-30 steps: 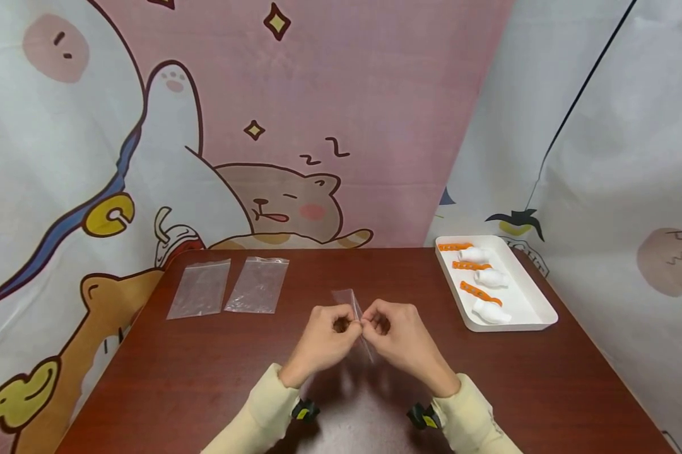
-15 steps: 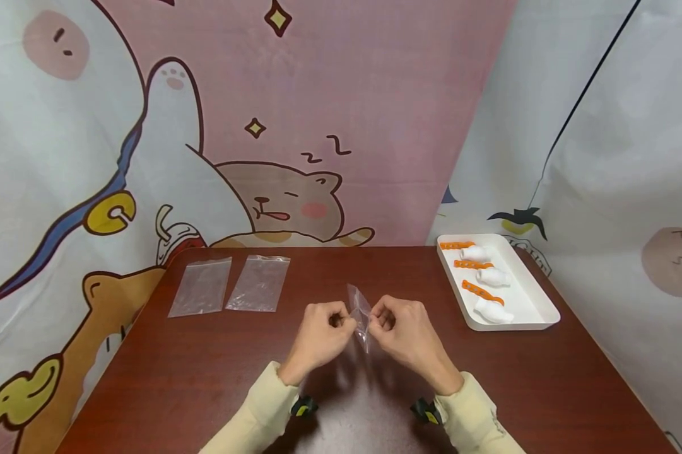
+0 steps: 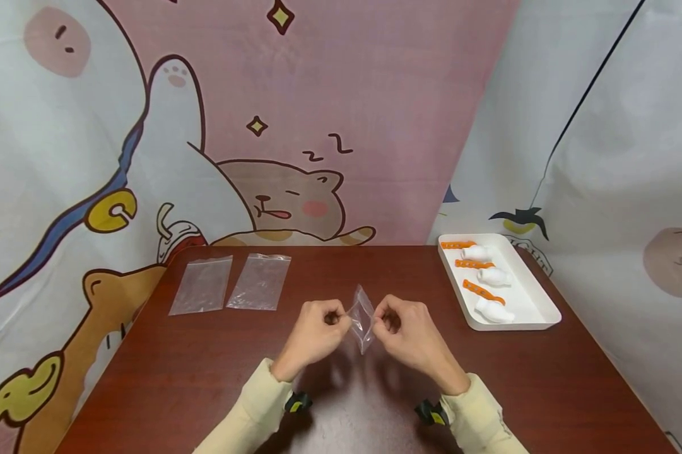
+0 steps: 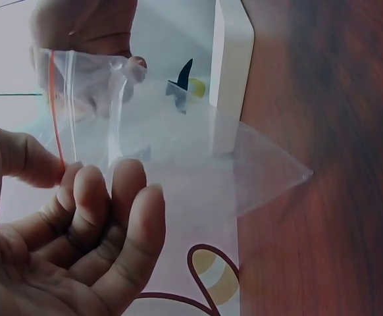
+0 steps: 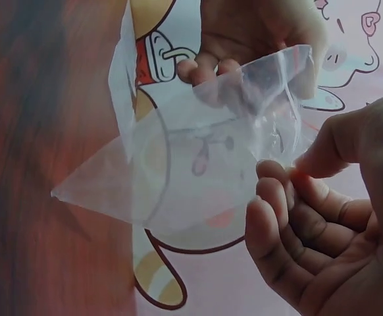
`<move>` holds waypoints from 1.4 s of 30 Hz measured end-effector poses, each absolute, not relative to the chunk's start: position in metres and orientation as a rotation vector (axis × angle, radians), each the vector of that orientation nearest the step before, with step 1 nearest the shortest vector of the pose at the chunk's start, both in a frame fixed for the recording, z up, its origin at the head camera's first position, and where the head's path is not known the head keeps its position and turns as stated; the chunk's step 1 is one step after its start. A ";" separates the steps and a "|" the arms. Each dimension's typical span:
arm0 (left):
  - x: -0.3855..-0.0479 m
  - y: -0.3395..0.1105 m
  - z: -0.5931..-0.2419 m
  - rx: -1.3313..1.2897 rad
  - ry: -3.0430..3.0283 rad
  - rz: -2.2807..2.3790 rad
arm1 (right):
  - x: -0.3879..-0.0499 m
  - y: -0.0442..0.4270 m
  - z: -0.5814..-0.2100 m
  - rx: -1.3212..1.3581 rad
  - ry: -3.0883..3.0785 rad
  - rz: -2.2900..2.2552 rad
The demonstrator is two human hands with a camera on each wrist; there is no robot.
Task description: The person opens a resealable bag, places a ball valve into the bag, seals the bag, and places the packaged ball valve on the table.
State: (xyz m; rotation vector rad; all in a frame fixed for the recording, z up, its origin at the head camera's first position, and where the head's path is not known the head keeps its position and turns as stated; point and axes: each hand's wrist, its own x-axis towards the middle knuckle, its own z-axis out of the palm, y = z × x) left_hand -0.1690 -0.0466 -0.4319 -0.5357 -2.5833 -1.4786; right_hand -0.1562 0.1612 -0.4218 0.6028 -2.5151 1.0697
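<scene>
Between my hands hangs a clear zip-lock bag [image 3: 361, 320], its mouth spread into a diamond shape above the table. My left hand [image 3: 318, 331] pinches one side of the mouth between thumb and forefinger. Opposite it, my right hand [image 3: 411, 334] pinches the other side the same way. In the left wrist view the bag [image 4: 178, 145] shows a red line along its seal, and its lower corner points toward the table. Through the bag [image 5: 178, 171] in the right wrist view, the printed backdrop shows; I see nothing inside it.
Two more clear zip-lock bags [image 3: 201, 287] [image 3: 259, 282] lie flat at the back left of the brown table [image 3: 204, 378]. A white tray [image 3: 530, 302] at the right holds several orange strips [image 3: 482, 292] and white rolled pieces [image 3: 494, 276]. A printed cloth [image 3: 397, 126] hangs behind.
My hands have moved apart, the left one leftward and the right one slightly rightward. The bag's mouth, narrow and nearly flat a second ago, has widened between them.
</scene>
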 end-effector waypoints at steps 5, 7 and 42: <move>-0.167 -0.044 -0.433 -0.666 -2.563 -1.539 | -0.155 0.160 -0.423 0.645 -2.516 1.204; -0.167 -0.045 -0.432 -0.711 -2.548 -1.551 | -0.155 0.160 -0.423 0.650 -2.518 1.236; -0.174 -0.070 -0.425 -1.176 -2.338 -1.278 | -0.164 0.184 -0.413 0.691 -2.634 1.083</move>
